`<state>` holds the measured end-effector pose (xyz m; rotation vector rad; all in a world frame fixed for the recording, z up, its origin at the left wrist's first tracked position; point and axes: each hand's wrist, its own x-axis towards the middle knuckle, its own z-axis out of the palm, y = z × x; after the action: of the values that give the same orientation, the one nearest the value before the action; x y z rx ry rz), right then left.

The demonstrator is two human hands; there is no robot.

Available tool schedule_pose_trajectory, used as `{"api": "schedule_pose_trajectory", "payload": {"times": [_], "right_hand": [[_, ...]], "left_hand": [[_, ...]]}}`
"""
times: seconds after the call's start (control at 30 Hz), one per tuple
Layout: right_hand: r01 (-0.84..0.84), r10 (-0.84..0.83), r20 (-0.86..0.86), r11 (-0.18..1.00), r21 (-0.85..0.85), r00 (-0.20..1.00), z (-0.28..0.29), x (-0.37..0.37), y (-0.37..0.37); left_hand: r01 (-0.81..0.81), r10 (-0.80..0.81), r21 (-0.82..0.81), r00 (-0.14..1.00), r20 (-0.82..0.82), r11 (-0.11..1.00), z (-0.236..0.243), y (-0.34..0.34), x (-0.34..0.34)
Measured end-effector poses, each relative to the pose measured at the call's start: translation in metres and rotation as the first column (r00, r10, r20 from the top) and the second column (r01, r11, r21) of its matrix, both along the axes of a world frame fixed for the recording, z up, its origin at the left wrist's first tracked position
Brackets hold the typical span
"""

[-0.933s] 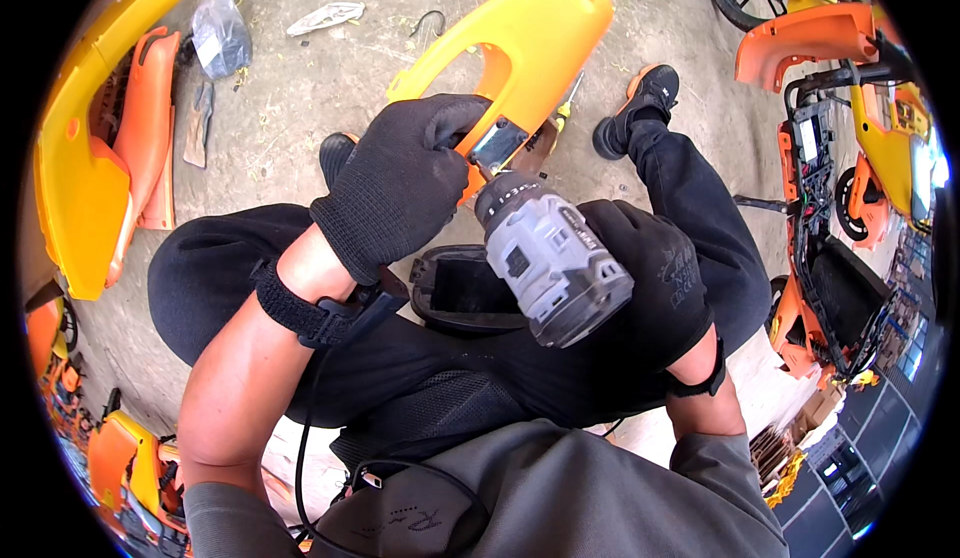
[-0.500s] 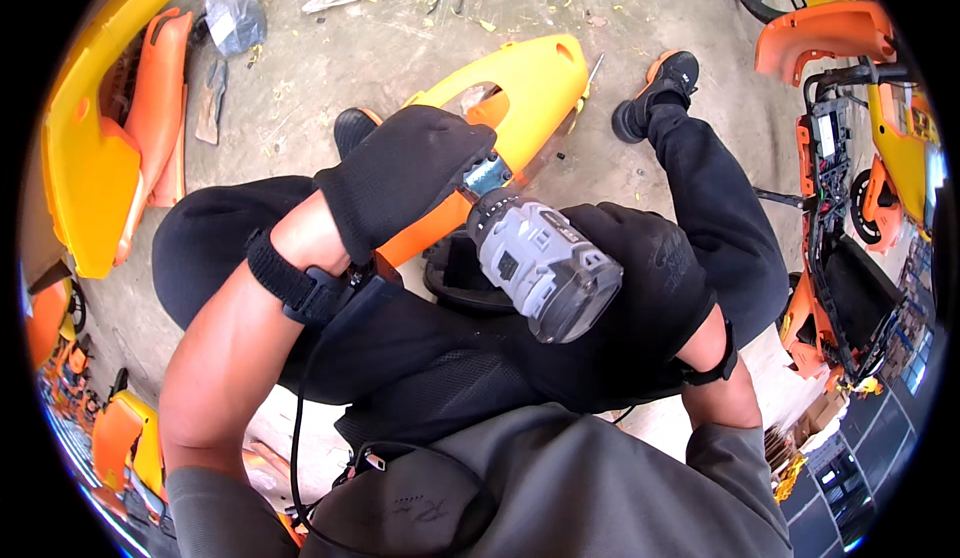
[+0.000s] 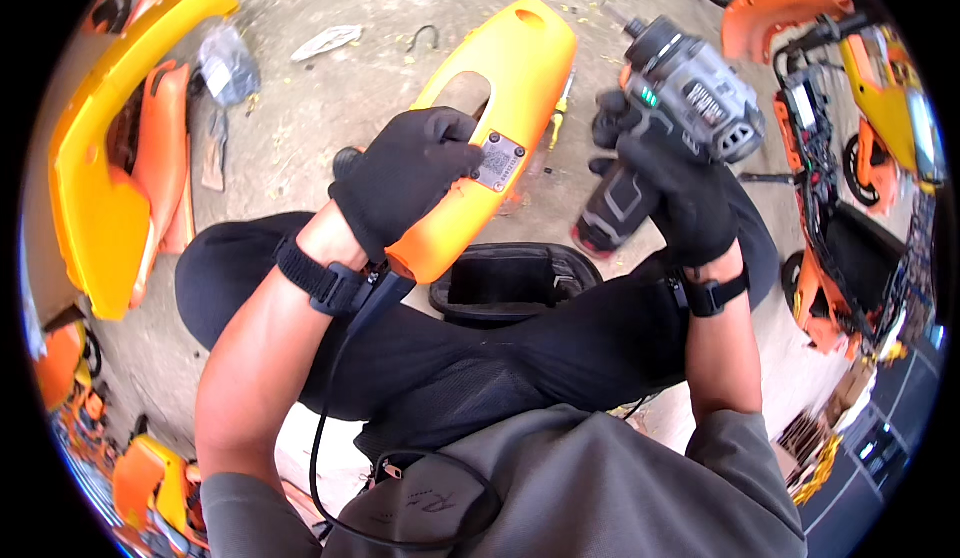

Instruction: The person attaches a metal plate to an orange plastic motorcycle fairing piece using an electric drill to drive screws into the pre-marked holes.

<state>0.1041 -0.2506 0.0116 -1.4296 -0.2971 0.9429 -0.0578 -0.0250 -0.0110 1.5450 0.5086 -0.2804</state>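
A yellow plastic panel [image 3: 545, 63] with a cut-out opening slants up between my knees. Gloved in black, my left hand [image 3: 405, 173] grips its left edge, fingertips curled beside a small metal plate [image 3: 500, 161]. Screw heads show at corners of that plate; my fingers cover part of it. To the right, away from the panel, my gloved right hand [image 3: 690, 208] is closed around the handle of a grey and black cordless drill [image 3: 695, 93]. The drill's nose points up and left, and small green lights glow on its side.
Between my legs sits an open black case [image 3: 510, 308]. A thin yellow-handled tool [image 3: 560, 118] lies beyond the panel. Orange and yellow panels [image 3: 90, 188] lean at left, near a plastic bag [image 3: 228, 66]. Vehicle frames and parts [image 3: 830, 258] stand at right.
My right hand has swung the drill up and right, off the metal plate. The panel has tilted more toward me, showing the plate's face; my left hand stays on it.
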Motion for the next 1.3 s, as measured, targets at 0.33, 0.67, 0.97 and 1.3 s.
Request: {"api": "schedule_pose_trajectory", "payload": {"times": [0.33,0.67,0.97,1.3], "right_hand": [[-0.213,0.208,0.293,0.977,-0.014,0.933,-0.009,0.021,-0.002],[-0.332,0.322,0.184,0.943,0.024,0.929,-0.008,0.032,-0.001],[-0.045,0.026,0.198,0.995,0.092,0.98,-0.014,0.032,-0.005],[-0.124,-0.028,0.549,0.963,0.238,0.836,0.001,0.068,-0.031]], "left_hand": [[0.178,-0.18,-0.108,0.984,-0.01,0.978,0.021,-0.014,0.0],[0.374,-0.378,-0.091,0.925,-0.039,0.923,0.016,-0.016,-0.004],[-0.213,0.026,0.405,0.907,0.421,0.889,-0.002,-0.007,0.006],[-0.254,0.0,0.72,0.943,0.333,0.645,0.009,0.016,0.001]]}}
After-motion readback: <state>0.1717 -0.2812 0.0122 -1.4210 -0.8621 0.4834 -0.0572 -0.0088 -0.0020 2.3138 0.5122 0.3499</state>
